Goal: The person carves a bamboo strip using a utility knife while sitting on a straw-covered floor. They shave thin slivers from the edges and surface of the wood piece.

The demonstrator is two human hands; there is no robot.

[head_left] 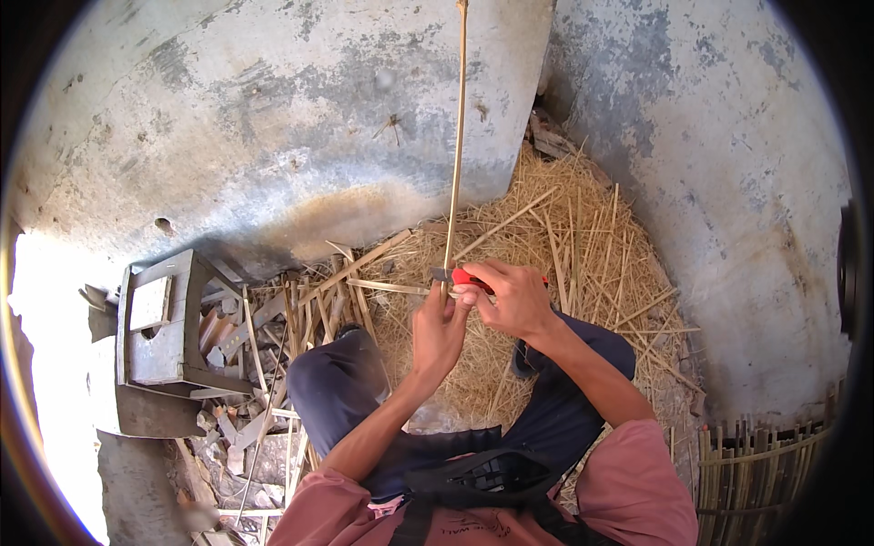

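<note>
My left hand [437, 335] is closed around the lower part of a long, thin bamboo strip [457, 155], its thumb pointing up. The strip rises almost straight from my fingers past the wall behind. In my right hand [521, 305] is a red-handled tool with a short grey blade [441, 273]; its red grip [470, 277] shows between the fingers. The blade lies across the strip just above my left hand, and the two hands meet there. My fingers hide much of the tool, so its exact kind is unclear.
Bamboo shavings [592, 246] and loose strips cover the floor around my bent legs. At the left, a wooden box-like frame [168, 318] lies near rubble [250, 446]. A woven bamboo basket [751, 473] stands at the lower right. Worn walls [300, 100] enclose the corner.
</note>
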